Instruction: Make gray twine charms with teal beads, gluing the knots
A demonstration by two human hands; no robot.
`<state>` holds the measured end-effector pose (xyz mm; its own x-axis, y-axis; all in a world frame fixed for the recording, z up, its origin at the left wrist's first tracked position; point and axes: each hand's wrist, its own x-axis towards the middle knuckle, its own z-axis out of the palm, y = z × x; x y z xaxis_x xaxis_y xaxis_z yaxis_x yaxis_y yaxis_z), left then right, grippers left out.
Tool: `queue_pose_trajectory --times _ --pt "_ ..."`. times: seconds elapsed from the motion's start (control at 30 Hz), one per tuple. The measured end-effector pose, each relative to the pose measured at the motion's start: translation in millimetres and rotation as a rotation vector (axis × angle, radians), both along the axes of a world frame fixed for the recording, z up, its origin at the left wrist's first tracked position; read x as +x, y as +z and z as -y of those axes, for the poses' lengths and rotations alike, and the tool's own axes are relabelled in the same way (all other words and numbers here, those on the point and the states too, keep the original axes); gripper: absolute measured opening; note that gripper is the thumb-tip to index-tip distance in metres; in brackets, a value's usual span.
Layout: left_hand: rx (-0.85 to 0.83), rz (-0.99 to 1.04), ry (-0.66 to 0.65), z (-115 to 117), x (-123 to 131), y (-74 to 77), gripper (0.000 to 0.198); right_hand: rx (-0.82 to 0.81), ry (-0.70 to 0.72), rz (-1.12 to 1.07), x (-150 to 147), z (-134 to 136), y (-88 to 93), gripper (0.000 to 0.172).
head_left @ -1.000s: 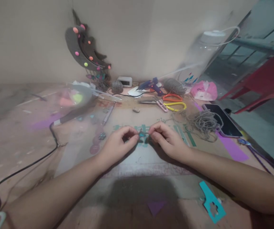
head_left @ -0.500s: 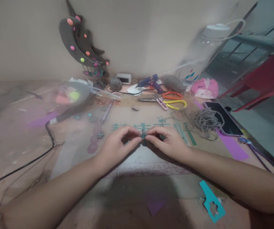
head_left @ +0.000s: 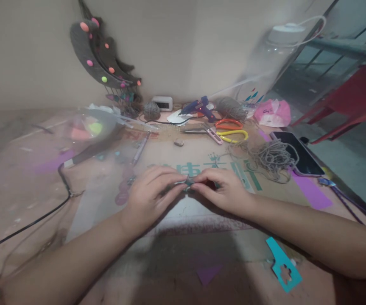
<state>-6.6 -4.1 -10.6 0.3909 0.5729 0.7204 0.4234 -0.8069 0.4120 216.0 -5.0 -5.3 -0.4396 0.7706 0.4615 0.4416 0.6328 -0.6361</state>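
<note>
A small dark teal piece [head_left: 188, 183] sits between my two hands, over the printed cardboard sheet; its exact shape is mostly covered by fingertips. My left hand [head_left: 155, 190] pinches it from the left with thumb and fingers. From the right, my right hand [head_left: 222, 188] grips the same piece between thumb and index finger. Just beyond the hands lies a small brownish stone-like lump [head_left: 179, 142]. At the front right rests a turquoise sheet scrap [head_left: 285, 267] with a flower-shaped hole cut in it.
Behind are a blue glue gun [head_left: 200, 108], scissors [head_left: 233, 135], a box cutter [head_left: 213, 135] and a pen [head_left: 141, 148]. Tangled grey cord [head_left: 275, 159] lies beside a phone [head_left: 297, 153]. A large bottle [head_left: 265, 63] stands back right; a black cable [head_left: 30, 222] runs along the left.
The left hand's fingers have shifted and flattened over the piece, hiding the small dark cluster beside it. Both hands still hold the teal piece. The view has tilted slightly.
</note>
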Motion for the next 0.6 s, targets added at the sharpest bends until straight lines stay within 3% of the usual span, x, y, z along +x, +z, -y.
queue_pose_trajectory --times 0.23,0.5,0.6 --pt "-0.015 -0.059 -0.001 0.6 -3.0 0.0 0.013 0.005 0.025 0.01 -0.7 1.5 0.9 0.019" --pt "0.103 -0.171 0.017 -0.2 -2.1 4.1 0.013 0.001 0.05 0.026 -0.1 1.9 -0.6 0.023" --pt "0.186 -0.299 0.046 0.3 -1.8 5.4 0.023 -0.117 -0.02 -0.036 -1.4 0.9 0.0 0.022"
